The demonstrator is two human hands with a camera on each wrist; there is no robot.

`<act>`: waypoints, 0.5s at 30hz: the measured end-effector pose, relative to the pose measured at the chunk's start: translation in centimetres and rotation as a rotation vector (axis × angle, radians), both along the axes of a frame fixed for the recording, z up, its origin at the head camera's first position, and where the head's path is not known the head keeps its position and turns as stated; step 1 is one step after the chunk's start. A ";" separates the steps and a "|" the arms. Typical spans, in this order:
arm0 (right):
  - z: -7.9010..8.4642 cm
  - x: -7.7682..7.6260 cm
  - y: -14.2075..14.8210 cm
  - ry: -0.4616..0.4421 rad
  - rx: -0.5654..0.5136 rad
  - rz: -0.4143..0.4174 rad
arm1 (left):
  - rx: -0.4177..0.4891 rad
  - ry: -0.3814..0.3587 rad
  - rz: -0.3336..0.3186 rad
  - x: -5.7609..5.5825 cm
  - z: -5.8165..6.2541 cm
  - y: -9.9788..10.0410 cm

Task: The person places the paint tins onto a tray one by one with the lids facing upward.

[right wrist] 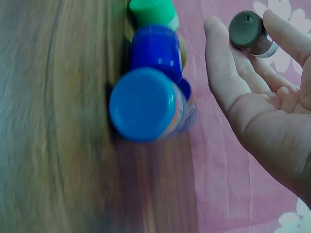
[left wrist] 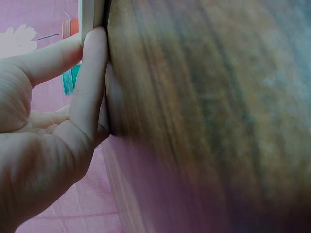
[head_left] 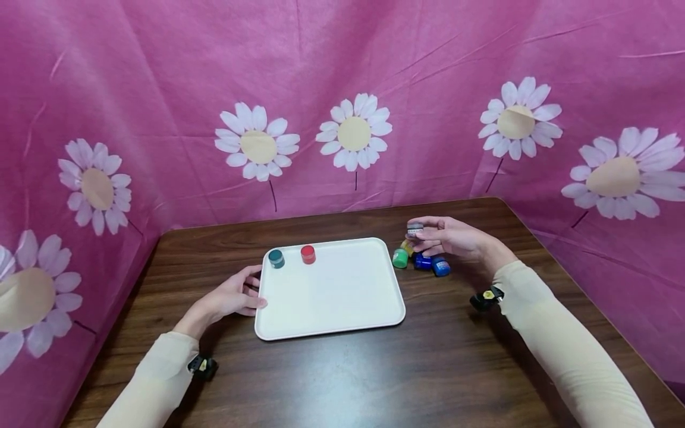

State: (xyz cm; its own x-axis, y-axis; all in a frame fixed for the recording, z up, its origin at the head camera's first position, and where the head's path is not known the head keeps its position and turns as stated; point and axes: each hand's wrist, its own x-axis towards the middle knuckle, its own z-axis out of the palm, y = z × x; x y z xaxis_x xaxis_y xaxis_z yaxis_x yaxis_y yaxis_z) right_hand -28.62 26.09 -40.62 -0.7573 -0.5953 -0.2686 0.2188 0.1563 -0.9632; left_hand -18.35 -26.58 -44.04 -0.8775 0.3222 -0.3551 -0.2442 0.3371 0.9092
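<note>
Pink cloth backdrop [head_left: 428,41], large white-petalled daisies [head_left: 354,133] across it, brown wood-grained table [head_left: 299,380]

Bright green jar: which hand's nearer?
Right. The right hand is raised close by the bright green jar, to its right, holding a dark jar. The left hand is across the white tray, gripping its left edge.

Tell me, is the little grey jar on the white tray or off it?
Off it. In the head view, the right hand holds the grey jar raised, past the right edge of the white tray.
</note>
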 end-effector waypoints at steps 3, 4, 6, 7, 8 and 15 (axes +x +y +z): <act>0.2 -0.2 -0.8 -0.007 -0.024 0.017 | -0.001 0.004 -0.005 -0.1 0.0 0.1; 0.3 -0.2 -1.0 -0.007 -0.034 0.026 | -0.002 0.005 -0.006 -0.1 0.0 0.1; 0.5 -0.1 -1.6 -0.006 -0.047 0.034 | -0.003 0.005 -0.006 -0.2 0.1 0.2; 0.6 -0.1 -1.8 -0.003 -0.050 0.037 | -0.004 0.006 -0.008 -0.2 0.1 0.2; 0.6 -0.1 -2.1 0.000 -0.055 0.042 | -0.003 0.005 -0.008 -0.3 0.2 0.2; 0.4 -0.2 -4.4 0.010 -0.067 0.051 | -0.006 -0.001 -0.010 0.0 0.2 0.2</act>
State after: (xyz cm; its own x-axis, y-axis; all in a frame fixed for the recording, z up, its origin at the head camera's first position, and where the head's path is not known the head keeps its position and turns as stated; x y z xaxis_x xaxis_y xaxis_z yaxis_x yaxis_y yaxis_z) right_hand -28.81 21.73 -40.19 -0.7279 -0.6496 -0.2197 0.2026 0.1024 -0.9739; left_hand -18.37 -26.41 -43.82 -0.8737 0.3291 -0.3582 -0.2417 0.3453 0.9068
